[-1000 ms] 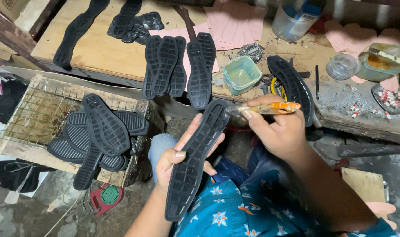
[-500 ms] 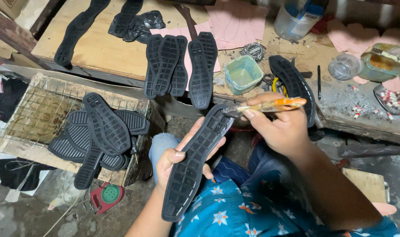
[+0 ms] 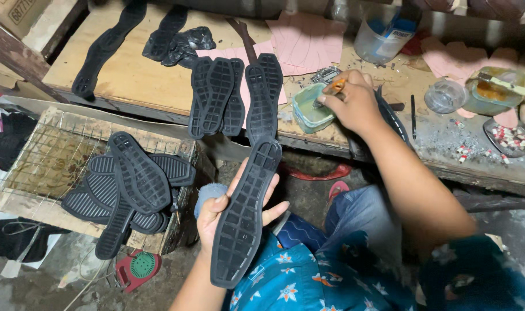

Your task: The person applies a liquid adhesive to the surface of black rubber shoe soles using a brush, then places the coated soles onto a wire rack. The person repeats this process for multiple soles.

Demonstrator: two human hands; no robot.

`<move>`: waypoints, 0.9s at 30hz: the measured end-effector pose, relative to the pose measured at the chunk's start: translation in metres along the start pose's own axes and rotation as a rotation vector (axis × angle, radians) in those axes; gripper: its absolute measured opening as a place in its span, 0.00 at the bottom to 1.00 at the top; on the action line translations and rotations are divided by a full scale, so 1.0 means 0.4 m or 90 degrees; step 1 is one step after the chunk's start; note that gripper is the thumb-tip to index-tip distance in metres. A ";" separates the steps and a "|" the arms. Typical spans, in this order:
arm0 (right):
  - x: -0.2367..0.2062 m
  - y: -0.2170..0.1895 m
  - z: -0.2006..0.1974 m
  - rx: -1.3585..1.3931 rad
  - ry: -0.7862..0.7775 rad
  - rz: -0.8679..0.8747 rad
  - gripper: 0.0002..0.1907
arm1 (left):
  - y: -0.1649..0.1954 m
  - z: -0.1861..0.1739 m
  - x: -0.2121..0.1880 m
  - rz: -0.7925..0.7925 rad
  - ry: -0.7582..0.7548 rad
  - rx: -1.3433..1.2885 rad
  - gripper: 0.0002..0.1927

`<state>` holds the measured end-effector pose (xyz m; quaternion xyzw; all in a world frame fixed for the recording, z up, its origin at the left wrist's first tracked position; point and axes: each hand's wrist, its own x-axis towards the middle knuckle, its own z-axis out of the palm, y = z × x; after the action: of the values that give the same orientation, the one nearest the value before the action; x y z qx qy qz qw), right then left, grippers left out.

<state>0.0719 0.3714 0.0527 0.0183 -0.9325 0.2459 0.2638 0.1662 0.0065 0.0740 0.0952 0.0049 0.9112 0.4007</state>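
Item: black rubber sole (image 3: 248,207), tread side up, lying along the open palm of the left hand (image 3: 213,216) at about 6 o'clock in the view. Thumb and fingers curling loosely at its edges, cradling rather than clamping.

Right hand (image 3: 354,103): reaching out to 1 o'clock, closed around a small orange-handled brush (image 3: 336,86), tip dipping into a pale green tub (image 3: 308,112) at the front edge of the workbench (image 3: 130,80). Tub contents not readable from here, possibly glue.

Hands: well apart, one at the lap, one at the bench.

Step in hand, by the look of it: loading the brush at the tub, sole waiting.

Next move, as a judgement: calling for a steady palm, sole kept flat, brush carried back toward 6 o'clock without dripping.

Nearby: two groups of matching soles (image 3: 219,95) on the bench at 11 o'clock of the held sole; a further pile (image 3: 130,184) on a wire-topped crate (image 3: 43,155) at 9 o'clock; a clear plastic cup (image 3: 383,34) beyond the tub at 1 o'clock.
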 end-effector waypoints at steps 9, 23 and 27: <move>0.005 -0.019 0.030 -0.062 0.012 -0.006 0.12 | 0.009 -0.001 -0.001 0.002 0.022 0.029 0.49; -0.131 -0.205 -0.145 0.456 -0.117 0.313 0.11 | 0.014 0.044 0.017 -0.004 0.019 0.069 0.51; -0.229 -0.283 -0.174 0.686 -0.082 0.127 0.10 | 0.010 0.069 0.029 -0.015 0.029 0.082 0.52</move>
<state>0.2028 0.2957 0.1092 0.0774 -0.6860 0.7108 0.1347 0.1606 0.0102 0.1035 0.1002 0.0739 0.9061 0.4043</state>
